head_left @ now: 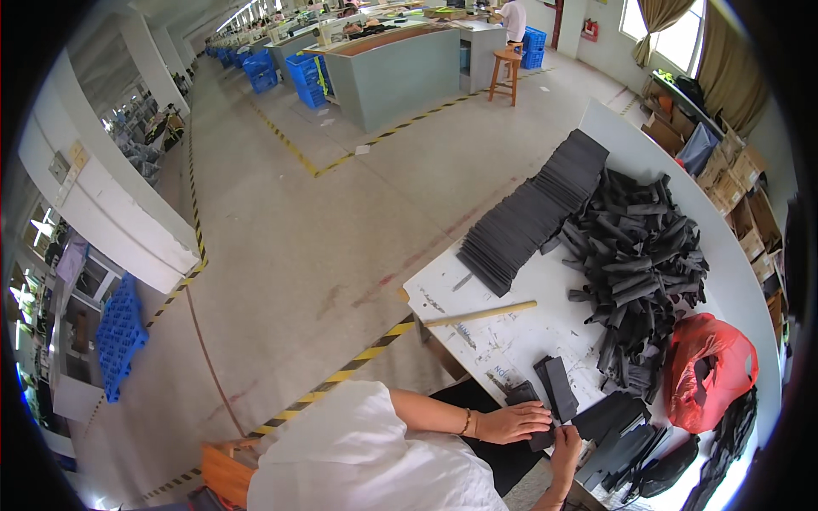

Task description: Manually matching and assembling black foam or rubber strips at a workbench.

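Observation:
At the table's near edge my left hand [514,422] lies with its fingers flat over a small black fabric piece [522,393]. Close beside it, my right hand [565,451] is curled, thumb and fingers pinched at the edge of the black fabric piece under the left fingers. Just beyond both hands rests a short stack of black rectangular strips [557,387]. More flat black pieces [612,417] lie to the right of my right hand. The fingers partly cover the piece between the hands.
On the white table [545,332] are a wooden stick [481,313], a long row of stacked black pieces [537,213], a heap of rolled black pieces [635,255] and a red plastic bag [711,370]. Cardboard boxes [728,187] line the right wall. A wooden stool [504,75] stands farther off.

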`<state>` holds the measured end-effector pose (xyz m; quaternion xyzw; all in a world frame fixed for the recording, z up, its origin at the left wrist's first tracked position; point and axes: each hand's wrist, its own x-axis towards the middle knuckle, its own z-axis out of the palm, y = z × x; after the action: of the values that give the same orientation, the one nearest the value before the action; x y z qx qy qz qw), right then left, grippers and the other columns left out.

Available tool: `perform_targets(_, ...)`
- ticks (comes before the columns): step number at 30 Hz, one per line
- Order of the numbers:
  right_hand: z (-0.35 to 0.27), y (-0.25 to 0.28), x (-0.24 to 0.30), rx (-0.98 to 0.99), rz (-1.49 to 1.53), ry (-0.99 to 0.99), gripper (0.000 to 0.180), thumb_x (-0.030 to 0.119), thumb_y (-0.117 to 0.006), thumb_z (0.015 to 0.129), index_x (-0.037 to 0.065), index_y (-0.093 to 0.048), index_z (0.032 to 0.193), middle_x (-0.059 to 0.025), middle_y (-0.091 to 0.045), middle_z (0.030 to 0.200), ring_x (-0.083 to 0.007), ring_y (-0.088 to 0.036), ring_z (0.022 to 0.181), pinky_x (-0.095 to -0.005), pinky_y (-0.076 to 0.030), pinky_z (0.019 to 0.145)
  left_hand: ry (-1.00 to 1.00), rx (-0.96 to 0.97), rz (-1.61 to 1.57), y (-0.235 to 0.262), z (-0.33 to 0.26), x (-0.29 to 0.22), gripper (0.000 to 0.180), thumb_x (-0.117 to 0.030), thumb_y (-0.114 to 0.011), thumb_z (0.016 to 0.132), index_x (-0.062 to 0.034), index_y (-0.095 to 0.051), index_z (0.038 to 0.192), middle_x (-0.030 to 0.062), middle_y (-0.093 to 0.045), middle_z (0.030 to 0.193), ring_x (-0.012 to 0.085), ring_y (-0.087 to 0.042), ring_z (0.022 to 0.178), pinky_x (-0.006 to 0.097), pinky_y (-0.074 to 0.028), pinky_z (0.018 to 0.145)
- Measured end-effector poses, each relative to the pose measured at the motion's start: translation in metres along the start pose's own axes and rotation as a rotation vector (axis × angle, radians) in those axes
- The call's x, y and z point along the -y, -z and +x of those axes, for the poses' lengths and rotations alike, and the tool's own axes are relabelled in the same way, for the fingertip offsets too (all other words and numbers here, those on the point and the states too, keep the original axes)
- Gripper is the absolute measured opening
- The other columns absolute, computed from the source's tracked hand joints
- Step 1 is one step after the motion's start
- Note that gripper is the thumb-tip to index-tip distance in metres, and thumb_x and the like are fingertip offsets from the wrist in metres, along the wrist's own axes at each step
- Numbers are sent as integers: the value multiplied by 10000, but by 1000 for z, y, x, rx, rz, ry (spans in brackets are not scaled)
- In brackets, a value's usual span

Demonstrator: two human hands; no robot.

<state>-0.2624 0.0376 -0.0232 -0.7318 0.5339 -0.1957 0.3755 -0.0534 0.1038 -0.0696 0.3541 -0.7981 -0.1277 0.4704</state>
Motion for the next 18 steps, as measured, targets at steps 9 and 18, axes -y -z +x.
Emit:
perform_targets(9, 1, 1, 12, 12, -128, -122, 167, 98, -562, 899, -51, -591, 832, -161, -591, 743, -252, -573, 680, -378, -433, 618, 52, 73, 78, -1, 6, -1, 471, -143, -638, 870, -3, -497, 1297, 138, -471, 1368, 285, -400, 1337, 466, -272, 1162)
perform_targets(18, -53, -57, 60, -388, -395, 215, 393, 203, -489, 954, -66, -553, 1232, -237, -538, 1308, -410, -502, 1202, -486, -362, 1044, 309, 254, -236, 11, 28, -12, 424, -180, -589, 812, 66, -558, 1156, 208, -535, 1256, 352, -489, 1196, 456, -365, 1041)
